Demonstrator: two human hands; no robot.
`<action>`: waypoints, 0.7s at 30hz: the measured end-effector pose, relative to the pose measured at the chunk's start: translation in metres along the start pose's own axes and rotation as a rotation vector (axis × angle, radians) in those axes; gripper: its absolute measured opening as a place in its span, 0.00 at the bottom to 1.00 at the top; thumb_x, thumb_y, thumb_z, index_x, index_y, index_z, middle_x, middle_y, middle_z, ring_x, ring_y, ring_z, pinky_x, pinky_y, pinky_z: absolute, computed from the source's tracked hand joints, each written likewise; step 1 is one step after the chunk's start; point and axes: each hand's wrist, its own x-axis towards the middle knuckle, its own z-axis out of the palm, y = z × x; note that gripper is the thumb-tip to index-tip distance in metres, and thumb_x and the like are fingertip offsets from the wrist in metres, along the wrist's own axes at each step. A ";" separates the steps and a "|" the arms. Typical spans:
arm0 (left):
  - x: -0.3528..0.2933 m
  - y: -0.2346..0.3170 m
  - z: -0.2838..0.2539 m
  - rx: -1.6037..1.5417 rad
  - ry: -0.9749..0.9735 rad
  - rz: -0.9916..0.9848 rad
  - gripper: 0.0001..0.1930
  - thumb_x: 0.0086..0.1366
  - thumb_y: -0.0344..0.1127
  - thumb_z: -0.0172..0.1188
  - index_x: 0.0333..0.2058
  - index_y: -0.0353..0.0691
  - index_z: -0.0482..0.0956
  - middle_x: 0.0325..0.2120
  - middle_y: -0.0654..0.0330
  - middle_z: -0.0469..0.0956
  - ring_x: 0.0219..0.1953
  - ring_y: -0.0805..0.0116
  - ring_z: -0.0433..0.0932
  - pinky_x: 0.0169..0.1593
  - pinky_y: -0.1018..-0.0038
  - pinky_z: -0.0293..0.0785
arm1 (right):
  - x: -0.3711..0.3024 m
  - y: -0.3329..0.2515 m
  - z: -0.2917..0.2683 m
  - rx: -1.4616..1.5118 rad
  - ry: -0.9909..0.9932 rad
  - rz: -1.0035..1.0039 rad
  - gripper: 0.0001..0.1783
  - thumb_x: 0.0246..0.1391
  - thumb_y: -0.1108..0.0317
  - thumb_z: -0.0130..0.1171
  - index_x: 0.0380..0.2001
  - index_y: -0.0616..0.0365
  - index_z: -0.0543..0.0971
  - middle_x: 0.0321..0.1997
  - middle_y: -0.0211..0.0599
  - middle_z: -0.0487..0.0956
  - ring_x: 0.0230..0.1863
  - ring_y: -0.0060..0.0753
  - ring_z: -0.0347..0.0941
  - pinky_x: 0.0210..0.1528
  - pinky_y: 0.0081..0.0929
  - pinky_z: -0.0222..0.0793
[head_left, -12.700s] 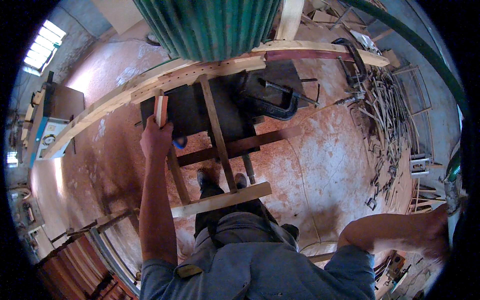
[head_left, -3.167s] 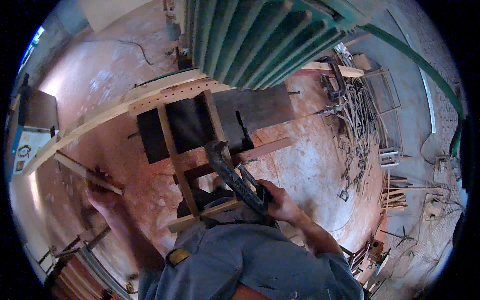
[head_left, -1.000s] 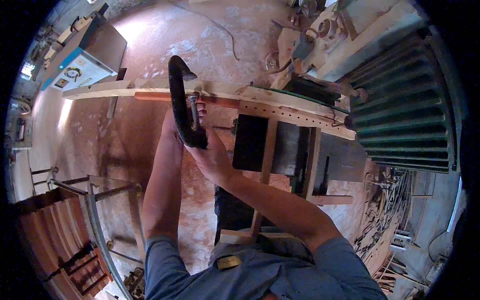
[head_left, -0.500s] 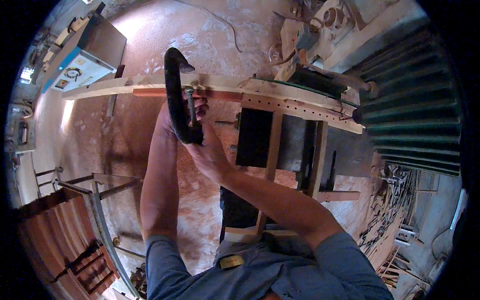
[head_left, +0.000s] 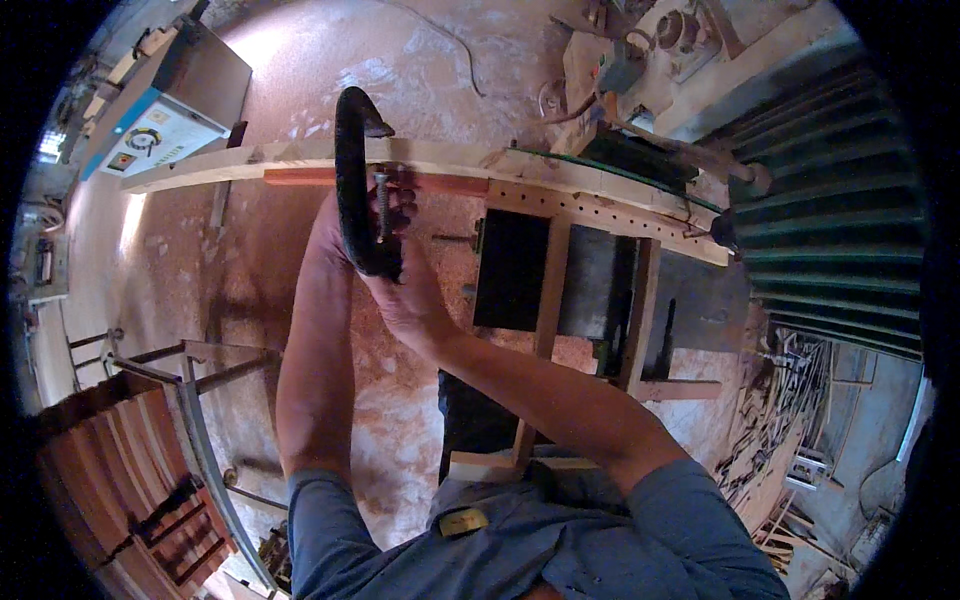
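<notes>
1. The curled fingers (head_left: 404, 198) beside the screw (head_left: 383, 208) seem to be the left hand's (head_left: 332, 228); what they are closing on is hidden. The right hand (head_left: 408, 300) is gripping the lower end of the black C-clamp (head_left: 352, 190), its own fingertips mostly hidden.
2. The C-clamp is standing upright between the wrists, its frame passing left of those curled fingers and its screw running just beside them.
3. Its upper jaw is reaching past the pale beam (head_left: 450, 157), and the screw tip is pointing at the reddish strip (head_left: 450, 184). Placing appears done; tightening appears left, though contact is unclear.
4. Farther right, the drilled rail (head_left: 600, 222) is lying along the beam, with two wooden crossbars (head_left: 548, 285) meeting it.
5. Beyond, a ribbed green housing (head_left: 830, 230) is filling the right side.
</notes>
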 end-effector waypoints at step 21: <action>-0.002 0.012 -0.010 0.176 0.317 -0.043 0.17 0.59 0.47 0.54 0.38 0.39 0.75 0.31 0.53 0.78 0.30 0.58 0.77 0.35 0.67 0.75 | -0.003 0.006 0.014 0.336 -0.218 0.586 0.11 0.61 0.64 0.50 0.28 0.58 0.66 0.20 0.32 0.68 0.16 0.27 0.66 0.16 0.27 0.66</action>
